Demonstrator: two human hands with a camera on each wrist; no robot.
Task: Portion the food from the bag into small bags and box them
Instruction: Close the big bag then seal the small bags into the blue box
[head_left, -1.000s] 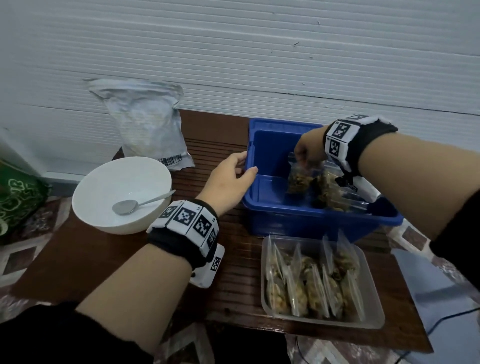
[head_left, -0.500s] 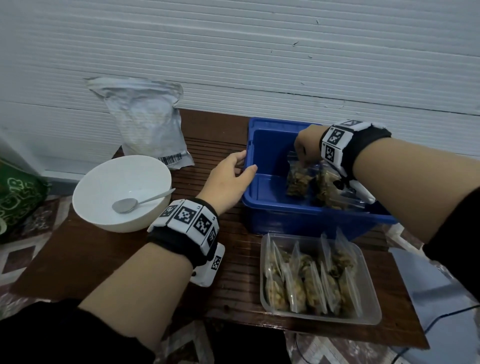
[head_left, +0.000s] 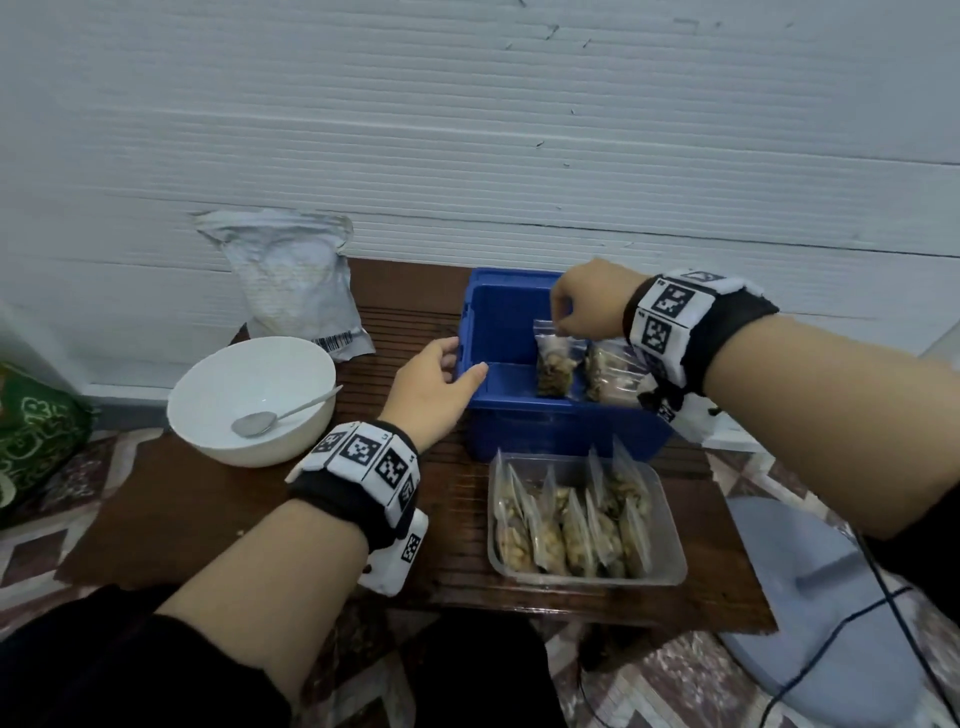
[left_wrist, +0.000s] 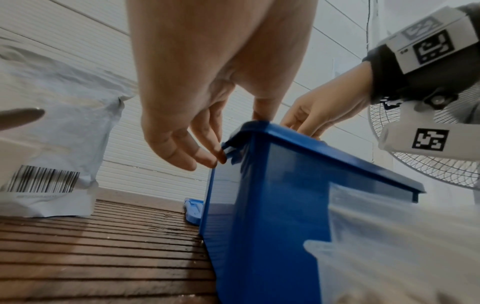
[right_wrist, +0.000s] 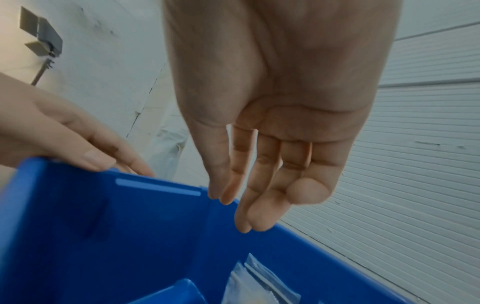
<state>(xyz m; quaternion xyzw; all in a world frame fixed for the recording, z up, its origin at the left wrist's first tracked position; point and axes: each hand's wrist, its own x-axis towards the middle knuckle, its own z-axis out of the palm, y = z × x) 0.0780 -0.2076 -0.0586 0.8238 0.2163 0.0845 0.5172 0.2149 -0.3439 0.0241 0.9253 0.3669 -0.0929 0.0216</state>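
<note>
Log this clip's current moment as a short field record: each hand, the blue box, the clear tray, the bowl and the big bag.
left hand: holds the near-left corner rim of the blue box, thumb over the edge, fingers on the outside
right hand: over the box, empty, fingers relaxed above a small bag
blue box: small filled bags stand upright inside, at its right part
clear tray: in front of the box, packed with filled small bags
white bowl: left of the box, spoon inside
large bag: leans on the wall

One blue box (head_left: 519, 426), one clear tray (head_left: 670, 566), one white bowl (head_left: 249, 374), one spoon (head_left: 270, 418), one large bag (head_left: 296, 280), two small bags (head_left: 555, 366) boxed.
</note>
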